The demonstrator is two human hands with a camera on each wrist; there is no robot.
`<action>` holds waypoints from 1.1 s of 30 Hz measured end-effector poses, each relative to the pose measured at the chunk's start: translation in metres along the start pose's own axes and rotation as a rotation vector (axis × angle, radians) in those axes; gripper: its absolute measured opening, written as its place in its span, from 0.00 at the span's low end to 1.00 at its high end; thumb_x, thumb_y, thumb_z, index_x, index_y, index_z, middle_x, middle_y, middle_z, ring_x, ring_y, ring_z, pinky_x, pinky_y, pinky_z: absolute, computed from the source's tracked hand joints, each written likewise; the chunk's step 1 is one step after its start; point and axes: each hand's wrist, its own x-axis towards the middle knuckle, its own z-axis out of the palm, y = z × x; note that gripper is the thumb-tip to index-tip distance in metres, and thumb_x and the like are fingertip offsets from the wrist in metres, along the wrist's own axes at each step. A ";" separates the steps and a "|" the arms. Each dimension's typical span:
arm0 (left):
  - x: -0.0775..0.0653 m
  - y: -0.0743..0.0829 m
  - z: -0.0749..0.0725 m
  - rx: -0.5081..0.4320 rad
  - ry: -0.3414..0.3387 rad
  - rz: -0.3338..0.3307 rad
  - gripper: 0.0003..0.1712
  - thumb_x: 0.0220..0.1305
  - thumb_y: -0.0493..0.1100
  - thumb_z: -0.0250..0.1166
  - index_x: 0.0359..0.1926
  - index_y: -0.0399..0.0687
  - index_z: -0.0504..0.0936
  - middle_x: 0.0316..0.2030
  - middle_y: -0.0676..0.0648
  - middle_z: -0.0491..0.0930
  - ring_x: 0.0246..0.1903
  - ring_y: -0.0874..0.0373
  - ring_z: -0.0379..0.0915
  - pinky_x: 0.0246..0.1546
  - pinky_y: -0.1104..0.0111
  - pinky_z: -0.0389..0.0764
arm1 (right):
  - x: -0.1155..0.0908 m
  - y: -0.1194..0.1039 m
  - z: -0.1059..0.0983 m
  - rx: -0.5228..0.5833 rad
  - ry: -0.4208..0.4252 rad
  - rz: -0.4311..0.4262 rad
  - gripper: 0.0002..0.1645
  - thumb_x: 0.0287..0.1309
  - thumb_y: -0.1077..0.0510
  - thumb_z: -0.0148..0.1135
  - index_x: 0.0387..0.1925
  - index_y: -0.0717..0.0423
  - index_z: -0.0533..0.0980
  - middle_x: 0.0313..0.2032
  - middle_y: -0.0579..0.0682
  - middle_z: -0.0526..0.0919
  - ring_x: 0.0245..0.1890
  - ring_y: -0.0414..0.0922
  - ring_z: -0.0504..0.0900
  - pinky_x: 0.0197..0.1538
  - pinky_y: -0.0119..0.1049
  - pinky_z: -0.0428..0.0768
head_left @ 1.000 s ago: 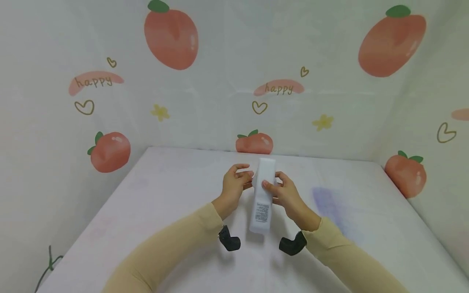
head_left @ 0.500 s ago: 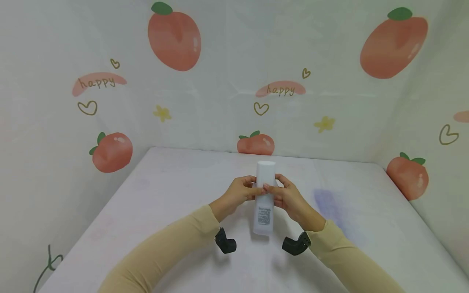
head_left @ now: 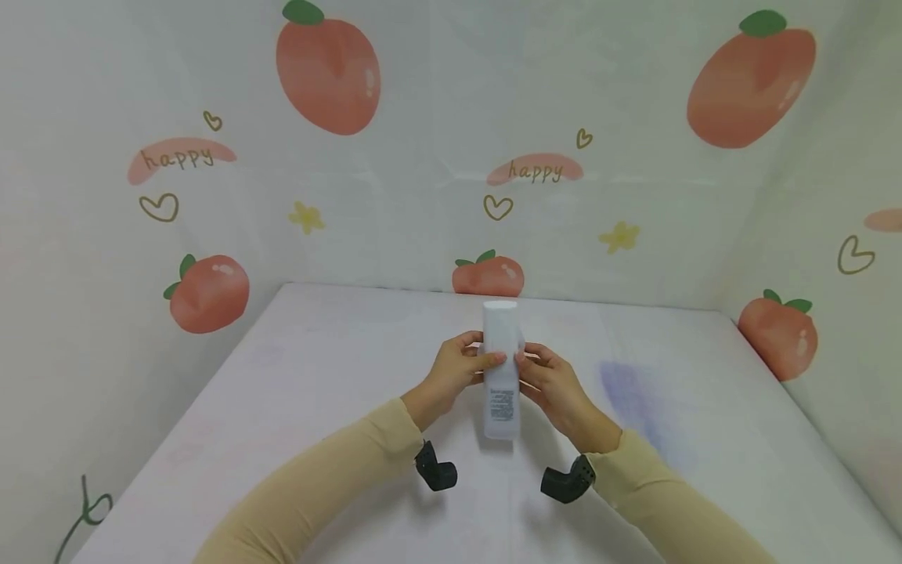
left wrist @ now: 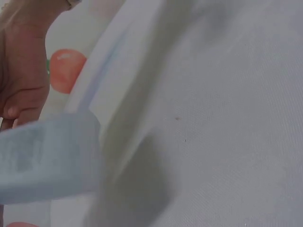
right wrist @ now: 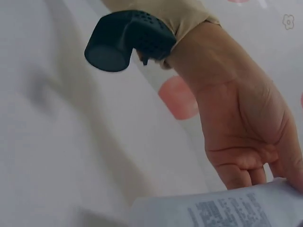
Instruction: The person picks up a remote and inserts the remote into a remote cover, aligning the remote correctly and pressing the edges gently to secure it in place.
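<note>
- A white container (head_left: pixel 501 376) is held up between two hands just below the centre of the head view, its long axis close to vertical in the frame.
- A block of dark print (head_left: pixel 502 406) is carried on its lower part; the text is too small to be read.
- The container is gripped from the left of the frame by the left hand (head_left: pixel 451 370): the thumb is laid across the front face, and the fingers are bent round the far side, parted from the thumb only by the container's thickness.
- The right edge is met by the right hand (head_left: pixel 557 384), whose fingers are curled; the container's edge is pinched near the thumb tip, though the fingertips behind are partly hidden.
- In the left wrist view, the container's blurred end is seen at the lower left; in the right wrist view, its printed face is seen along the bottom edge.
- Both forearms are covered by beige sleeves (head_left: pixel 317 478), and a black device (head_left: pixel 568 479) is worn at each cuff.
- A white tabletop (head_left: pixel 275 399) is spread beneath, marked by a violet smudge (head_left: pixel 634 399) right of centre.
- The upper frame is filled by a pale backdrop (head_left: pixel 430 86) printed with peaches, hearts and yellow flowers.
- A dark green cord (head_left: pixel 88 509) is seen at the lower left.
</note>
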 end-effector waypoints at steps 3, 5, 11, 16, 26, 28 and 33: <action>0.000 0.000 0.001 -0.002 -0.009 0.013 0.25 0.59 0.40 0.70 0.57 0.40 0.75 0.44 0.39 0.83 0.39 0.56 0.81 0.43 0.61 0.84 | 0.001 0.001 0.003 0.050 0.052 0.002 0.05 0.70 0.57 0.53 0.37 0.48 0.74 0.37 0.41 0.77 0.39 0.38 0.78 0.46 0.32 0.77; 0.000 0.001 0.002 0.012 -0.026 0.023 0.25 0.60 0.40 0.69 0.58 0.39 0.75 0.44 0.38 0.83 0.39 0.55 0.81 0.44 0.60 0.84 | 0.002 0.000 0.004 0.086 0.087 0.008 0.10 0.71 0.58 0.52 0.30 0.48 0.73 0.34 0.41 0.77 0.37 0.37 0.78 0.45 0.32 0.76; 0.002 0.010 0.002 0.087 -0.099 0.006 0.25 0.62 0.41 0.67 0.59 0.39 0.74 0.46 0.36 0.83 0.42 0.51 0.82 0.46 0.57 0.84 | 0.007 -0.011 0.004 0.099 0.162 0.009 0.10 0.71 0.61 0.50 0.31 0.55 0.72 0.29 0.40 0.77 0.32 0.34 0.78 0.41 0.27 0.78; 0.000 0.018 0.001 0.138 -0.154 -0.029 0.26 0.63 0.41 0.67 0.60 0.40 0.73 0.47 0.37 0.82 0.42 0.49 0.83 0.46 0.56 0.83 | 0.012 -0.022 0.000 0.000 0.152 0.001 0.09 0.70 0.64 0.50 0.45 0.68 0.71 0.29 0.41 0.79 0.31 0.34 0.80 0.40 0.25 0.79; -0.005 0.020 0.000 0.098 -0.194 -0.109 0.26 0.64 0.43 0.66 0.61 0.41 0.74 0.46 0.40 0.82 0.40 0.51 0.83 0.47 0.57 0.83 | 0.016 -0.032 -0.002 -0.141 0.101 0.013 0.17 0.67 0.66 0.52 0.52 0.77 0.71 0.31 0.43 0.80 0.30 0.36 0.80 0.39 0.26 0.79; -0.005 0.020 -0.001 0.082 -0.186 -0.105 0.26 0.64 0.43 0.66 0.61 0.42 0.74 0.46 0.39 0.82 0.41 0.50 0.83 0.48 0.57 0.83 | 0.015 -0.031 -0.001 -0.134 0.108 0.023 0.16 0.67 0.65 0.52 0.51 0.75 0.71 0.30 0.42 0.80 0.30 0.36 0.80 0.39 0.26 0.79; -0.005 0.023 -0.002 0.043 -0.125 -0.049 0.28 0.64 0.41 0.66 0.63 0.42 0.71 0.48 0.37 0.81 0.44 0.50 0.81 0.49 0.56 0.82 | 0.010 -0.027 0.005 -0.043 0.111 0.017 0.13 0.71 0.57 0.52 0.49 0.62 0.71 0.32 0.40 0.79 0.33 0.35 0.80 0.41 0.27 0.79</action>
